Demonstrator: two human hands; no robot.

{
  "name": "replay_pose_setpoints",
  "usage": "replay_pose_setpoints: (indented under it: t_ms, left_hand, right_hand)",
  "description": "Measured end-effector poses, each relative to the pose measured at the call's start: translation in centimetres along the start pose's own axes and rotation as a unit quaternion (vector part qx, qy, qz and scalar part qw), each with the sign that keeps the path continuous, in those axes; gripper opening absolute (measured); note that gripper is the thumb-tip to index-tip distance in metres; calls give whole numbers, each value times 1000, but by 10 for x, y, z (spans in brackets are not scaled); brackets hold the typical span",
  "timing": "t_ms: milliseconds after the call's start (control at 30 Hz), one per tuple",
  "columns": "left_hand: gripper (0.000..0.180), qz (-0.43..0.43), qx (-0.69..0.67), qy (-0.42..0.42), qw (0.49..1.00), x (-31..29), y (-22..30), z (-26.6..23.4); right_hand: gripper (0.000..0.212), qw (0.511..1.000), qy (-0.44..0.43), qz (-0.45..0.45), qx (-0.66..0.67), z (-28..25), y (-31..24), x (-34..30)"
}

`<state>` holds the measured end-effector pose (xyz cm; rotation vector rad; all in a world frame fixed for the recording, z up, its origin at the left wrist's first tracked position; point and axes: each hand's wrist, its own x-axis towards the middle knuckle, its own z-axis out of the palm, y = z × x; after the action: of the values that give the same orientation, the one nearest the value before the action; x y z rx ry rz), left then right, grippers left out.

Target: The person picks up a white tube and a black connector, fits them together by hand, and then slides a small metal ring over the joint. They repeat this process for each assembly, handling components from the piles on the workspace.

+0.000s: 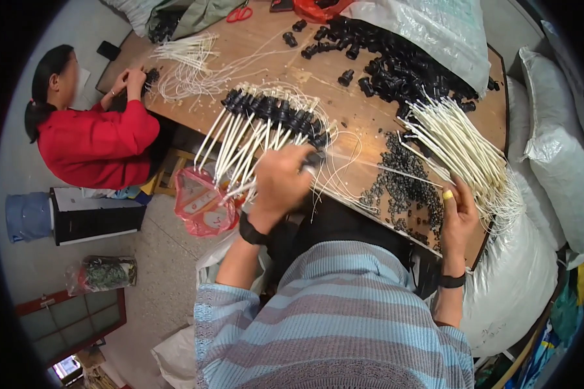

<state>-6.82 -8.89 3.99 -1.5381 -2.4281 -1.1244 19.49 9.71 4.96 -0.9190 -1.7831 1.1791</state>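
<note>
A thin white cord [389,170] runs taut above the table's near edge between my two hands. My left hand [282,180], blurred by motion, is closed round a small black plastic fitting [314,159] at the cord's left end. At the other end, my right hand [459,217] pinches the cord between thumb and fingers. Just beyond my left hand lies a row of white cords with black fittings [276,115], their stiff white ends hanging over the edge. A bundle of plain white cords [457,139] lies beyond my right hand. Small black parts [402,175] are heaped between.
Larger black fittings [396,74] spill from a white woven sack [428,32] at the back. Red scissors [239,13] lie at the far edge. A person in red [94,146] works at the left. Full white sacks [551,136] stand on the right; a pink plastic bag [201,201] hangs below the table.
</note>
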Motion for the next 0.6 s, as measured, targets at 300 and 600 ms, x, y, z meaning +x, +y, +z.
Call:
replay_pose_setpoints:
  t_ms: [300,600]
  left_hand:
    - [48,-65,250,153,954,64,-60,14]
    - [44,80,4,-42,996,151,-24,144]
  right_hand:
    - [37,961,-195,14,-194,6,24,-9]
    - [11,852,20,-5,-524,-71,79,39]
